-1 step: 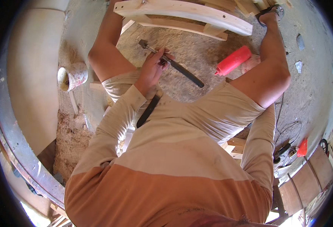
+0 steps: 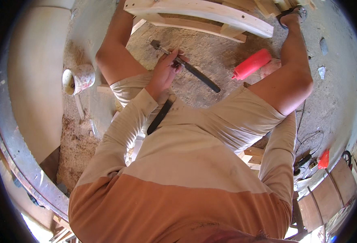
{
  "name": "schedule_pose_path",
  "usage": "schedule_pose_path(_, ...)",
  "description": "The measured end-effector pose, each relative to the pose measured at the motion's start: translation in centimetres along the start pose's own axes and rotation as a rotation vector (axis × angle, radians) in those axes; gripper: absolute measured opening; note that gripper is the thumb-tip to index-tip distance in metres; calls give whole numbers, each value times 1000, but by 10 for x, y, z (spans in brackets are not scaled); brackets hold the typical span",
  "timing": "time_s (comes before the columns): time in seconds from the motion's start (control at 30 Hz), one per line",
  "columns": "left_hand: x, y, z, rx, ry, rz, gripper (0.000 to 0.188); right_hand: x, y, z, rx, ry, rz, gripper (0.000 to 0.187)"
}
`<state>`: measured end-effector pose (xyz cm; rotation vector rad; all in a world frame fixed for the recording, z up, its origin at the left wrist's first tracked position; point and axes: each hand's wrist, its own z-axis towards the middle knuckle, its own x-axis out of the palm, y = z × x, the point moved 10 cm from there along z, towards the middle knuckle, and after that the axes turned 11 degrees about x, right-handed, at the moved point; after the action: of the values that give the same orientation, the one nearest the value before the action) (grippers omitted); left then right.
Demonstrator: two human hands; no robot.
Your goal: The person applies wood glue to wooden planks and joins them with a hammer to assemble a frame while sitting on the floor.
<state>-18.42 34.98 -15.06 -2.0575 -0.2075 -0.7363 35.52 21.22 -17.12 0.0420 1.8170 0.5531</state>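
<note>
My left hand (image 2: 167,71) is closed round a hammer (image 2: 200,77) near its head end. Its small metal head points up and left, and the black handle slants down to the right over the floor between my knees. On my lap, just below that wrist, lies a long dark narrow piece with a pale tip (image 2: 161,117); its kind is unclear. My right forearm runs down beside my right thigh, and the right hand is hidden behind the leg. A pink-red squeeze bottle (image 2: 251,64) lies on its side by my right calf.
A curved wooden frame (image 2: 202,14) lies across the floor beyond the hammer. At left, a stained white bucket (image 2: 81,79) stands near a large pale panel (image 2: 36,81). Cables and a dark power tool (image 2: 303,161) lie at right, near a red bag-like thing (image 2: 323,158).
Almost nothing differs. The whole view has shifted very slightly, and my left hand still grips the hammer in the same pose.
</note>
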Motion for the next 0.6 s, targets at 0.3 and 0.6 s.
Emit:
schedule_pose_path(0.3, -9, 0, 6, 41, 6, 14, 25, 1, 2, -1, 1, 52, 68, 29)
schedule_pose_path(0.6, -22, -4, 9, 67, -80, -53, 26, -7, 1, -3, 27, 35, 130, 31)
